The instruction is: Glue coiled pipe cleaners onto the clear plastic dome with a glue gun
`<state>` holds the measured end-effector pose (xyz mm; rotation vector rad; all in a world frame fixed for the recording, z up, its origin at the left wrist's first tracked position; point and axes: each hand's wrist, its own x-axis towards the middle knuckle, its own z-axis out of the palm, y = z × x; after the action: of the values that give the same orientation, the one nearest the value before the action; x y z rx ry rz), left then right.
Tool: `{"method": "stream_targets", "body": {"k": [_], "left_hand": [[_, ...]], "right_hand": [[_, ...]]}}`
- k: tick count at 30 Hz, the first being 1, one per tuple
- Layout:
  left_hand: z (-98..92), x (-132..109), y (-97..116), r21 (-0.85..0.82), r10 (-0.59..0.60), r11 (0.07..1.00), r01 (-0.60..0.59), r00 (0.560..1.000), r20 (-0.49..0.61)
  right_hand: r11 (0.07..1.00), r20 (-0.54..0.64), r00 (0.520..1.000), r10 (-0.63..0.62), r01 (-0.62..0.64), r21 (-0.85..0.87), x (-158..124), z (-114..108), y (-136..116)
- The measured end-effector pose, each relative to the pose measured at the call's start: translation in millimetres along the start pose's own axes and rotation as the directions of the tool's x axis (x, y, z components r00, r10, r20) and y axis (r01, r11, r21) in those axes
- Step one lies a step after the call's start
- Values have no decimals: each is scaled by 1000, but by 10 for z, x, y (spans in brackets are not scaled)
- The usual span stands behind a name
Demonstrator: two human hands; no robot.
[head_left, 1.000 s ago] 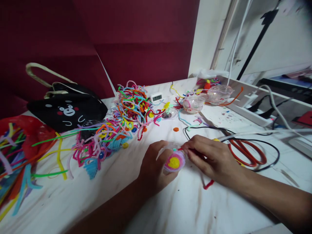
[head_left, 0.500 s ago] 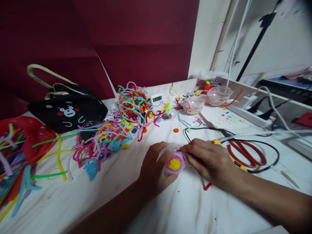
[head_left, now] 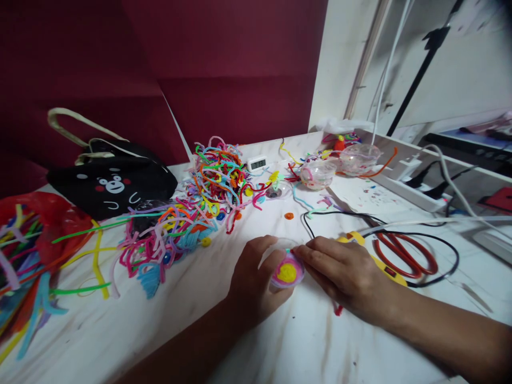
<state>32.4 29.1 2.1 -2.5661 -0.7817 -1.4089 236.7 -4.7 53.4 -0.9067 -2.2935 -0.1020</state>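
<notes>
My left hand (head_left: 256, 280) is closed around a small clear plastic bowl (head_left: 285, 244), thumb and fingers on its sides. Pink and purple fuzzy coils line the bowl, around a yellow coiled disc (head_left: 287, 272) facing me. At the bowl's upper right edge, my right hand (head_left: 346, 272) pinches a red pipe cleaner, pressing it against the coils. A loose end of red pipe cleaner (head_left: 338, 310) sticks out below that hand. The fingertips of my right hand partly hide the pinched length.
A pile of coloured pipe cleaners (head_left: 220, 178) spreads across the left. Beyond it are a black bag (head_left: 112, 181) and a red plastic bag (head_left: 60, 221). Clear bowls (head_left: 318, 175) stand at the back. A yellow tool with a red switch (head_left: 388, 272) and cords lie by my right hand.
My right hand has shifted slightly and its fingers lie flatter along the bowl's edge. The loose red end shows a little less. My left hand keeps its hold.
</notes>
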Motion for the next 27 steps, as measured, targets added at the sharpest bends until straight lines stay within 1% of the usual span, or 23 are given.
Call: {"method": "stream_targets", "body": {"k": [13,22,27], "left_hand": [[-6,-35,-10,23,-14,1000,13,999,45],[12,-42,-20,31,-6,999,5,1000,17],[0,-52,-22,40,-6,999,5,1000,21]], "right_hand": [[998,18,999,-35,36,-57,12,3,-4],[999,26,999,-36,37,-41,41,11,-18],[998,8,999,-40,41,-54,44,27,-23]]}}
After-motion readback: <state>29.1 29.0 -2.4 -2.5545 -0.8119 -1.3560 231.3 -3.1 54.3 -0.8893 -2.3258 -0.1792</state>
